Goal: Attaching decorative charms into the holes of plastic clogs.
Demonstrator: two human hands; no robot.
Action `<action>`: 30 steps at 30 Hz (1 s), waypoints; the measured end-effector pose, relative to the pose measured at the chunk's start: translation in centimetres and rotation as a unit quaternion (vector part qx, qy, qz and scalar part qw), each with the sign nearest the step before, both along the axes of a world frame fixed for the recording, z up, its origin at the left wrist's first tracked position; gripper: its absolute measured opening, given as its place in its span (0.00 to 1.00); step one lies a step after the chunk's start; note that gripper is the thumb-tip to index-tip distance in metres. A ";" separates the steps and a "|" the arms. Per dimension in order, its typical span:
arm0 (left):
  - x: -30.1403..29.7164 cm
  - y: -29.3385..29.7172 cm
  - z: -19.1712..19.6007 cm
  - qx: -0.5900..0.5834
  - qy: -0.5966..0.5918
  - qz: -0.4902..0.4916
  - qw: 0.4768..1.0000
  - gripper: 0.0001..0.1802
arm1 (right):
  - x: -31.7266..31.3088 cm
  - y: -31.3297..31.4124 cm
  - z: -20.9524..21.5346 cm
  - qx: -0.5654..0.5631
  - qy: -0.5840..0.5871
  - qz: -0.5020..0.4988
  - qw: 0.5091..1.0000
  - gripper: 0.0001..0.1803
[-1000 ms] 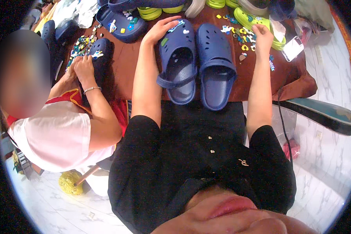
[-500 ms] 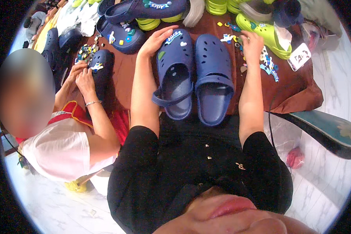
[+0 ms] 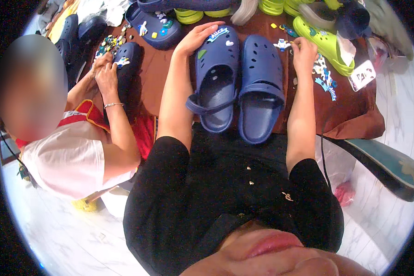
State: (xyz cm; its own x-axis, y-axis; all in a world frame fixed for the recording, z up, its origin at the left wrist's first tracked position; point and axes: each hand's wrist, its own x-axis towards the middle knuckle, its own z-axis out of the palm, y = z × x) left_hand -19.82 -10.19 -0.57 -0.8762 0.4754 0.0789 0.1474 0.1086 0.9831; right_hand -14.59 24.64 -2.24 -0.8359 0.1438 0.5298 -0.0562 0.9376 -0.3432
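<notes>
Selecting charms appears to be the step in hand, with decoration of the pair judged partly done. The work sits at the near middle of the brown cloth, toes pointing far: left navy clog and right navy clog, just beside each other. The left one bears a blue lettered charm, a white heart charm and a green charm; the right one shows bare holes across its toe.

Left hand: fingers extended and lying close together over the far left edge of the left navy clog, beside the lettered charm; apparently steadying, not gripping.

Right hand: over the cloth to the right of the pair, fingers bent, thumb and forefinger drawn near each other beside a white-and-blue figure charm. Cannot tell whether anything is pinched. Loose charms lie just right of this hand; a lime clog rests farther right.

Next move, as judged: secure one charm between right thumb and forefinger, carry it left, align its back with a free hole and press it through while the left hand braces the toe. Possible fault: picking the wrong piece from the mixed scatter, or seating it crooked.
</notes>
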 end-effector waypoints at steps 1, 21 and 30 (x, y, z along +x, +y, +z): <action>0.0 -0.1 -0.1 -0.004 0.011 -0.002 1.000 0.22 | -0.1 0.0 -0.1 -0.042 0.006 -0.011 0.999 0.08; -1.3 -0.2 -0.8 0.029 0.022 -0.030 0.999 0.26 | 3.3 -5.0 7.1 -0.488 -0.089 0.255 0.830 0.14; -2.0 0.2 -2.2 0.024 0.000 -0.034 0.999 0.26 | 4.0 -11.2 10.5 0.007 -0.177 0.378 0.909 0.14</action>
State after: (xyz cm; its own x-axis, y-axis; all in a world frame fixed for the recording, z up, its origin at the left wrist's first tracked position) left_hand -21.85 -10.03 -2.81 -0.8418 0.5296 0.1040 0.1536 0.0504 0.9868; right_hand -10.59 13.40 8.23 -0.8112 -0.5474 0.2055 -0.5745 0.6807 -0.4545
